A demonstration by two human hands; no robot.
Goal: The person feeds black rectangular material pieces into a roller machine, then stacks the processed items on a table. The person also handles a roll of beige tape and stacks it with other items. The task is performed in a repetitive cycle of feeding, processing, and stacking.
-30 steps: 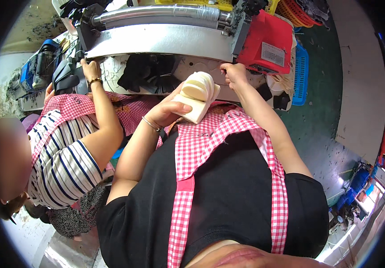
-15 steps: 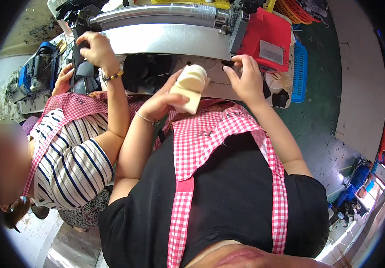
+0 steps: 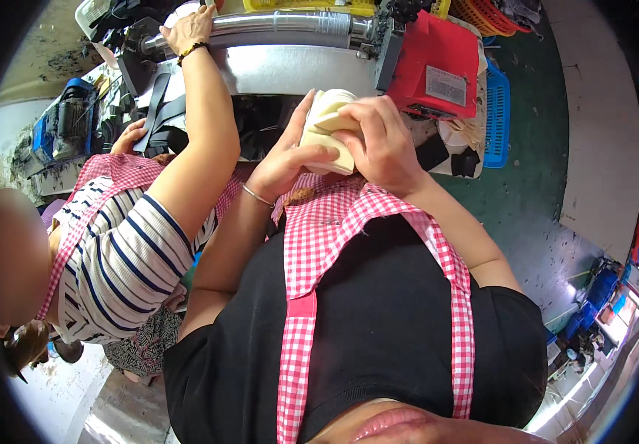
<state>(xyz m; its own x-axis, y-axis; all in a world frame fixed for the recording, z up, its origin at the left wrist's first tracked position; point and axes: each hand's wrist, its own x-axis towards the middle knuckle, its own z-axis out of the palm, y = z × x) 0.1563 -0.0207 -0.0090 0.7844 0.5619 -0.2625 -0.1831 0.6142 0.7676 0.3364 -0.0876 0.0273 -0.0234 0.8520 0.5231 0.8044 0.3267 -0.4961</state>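
In front of my apron I hold a stack of cream-coloured, round-ended flat pieces (image 3: 318, 138), whose material I cannot make out. My left hand (image 3: 282, 164) grips the stack from the left side, thumb across its near face. From the right, my right hand (image 3: 390, 144) has its fingers closed on the upper pieces of the same stack, which are partly fanned apart. Its fingertips hide part of the stack. Beyond my hands stands a machine with a metal roller (image 3: 279, 24) over a pale metal plate (image 3: 297, 70).
At my left a co-worker's hand (image 3: 190, 31) lies at the roller's left end; the other holds dark strips (image 3: 158, 100). A red machine housing (image 3: 438, 66) stands at right, beside a blue basket (image 3: 496, 118). Black pieces (image 3: 430, 152) lie on the table's right end.
My right hand has come from the table edge onto the cream stack. The stack has shifted slightly right. The co-worker's raised hand has moved up to the roller.
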